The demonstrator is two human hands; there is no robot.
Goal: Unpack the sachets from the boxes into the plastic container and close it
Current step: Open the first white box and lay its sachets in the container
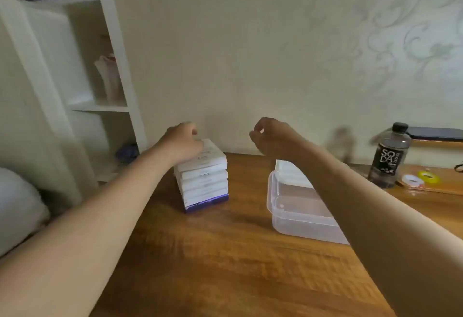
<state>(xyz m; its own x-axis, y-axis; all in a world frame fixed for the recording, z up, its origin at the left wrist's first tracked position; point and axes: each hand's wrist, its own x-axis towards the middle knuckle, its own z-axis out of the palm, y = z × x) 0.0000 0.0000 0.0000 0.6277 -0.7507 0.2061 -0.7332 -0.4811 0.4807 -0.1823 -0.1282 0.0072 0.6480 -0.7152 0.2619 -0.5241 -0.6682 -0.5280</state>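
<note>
Boxes (204, 181), six stacked; one plastic container (300, 216)

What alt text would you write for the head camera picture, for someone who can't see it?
A person's left hand curls over the top of a stack of white boxes on a wooden table, while the right hand hovers curled and empty near a clear plastic container. A soda bottle stands far right.

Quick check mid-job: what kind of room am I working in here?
Most likely a room in a home, perhaps a bedroom or study. A wooden table stands against floral wallpaper, a white shelf rises on the left, and a soda bottle sits nearby.
</note>
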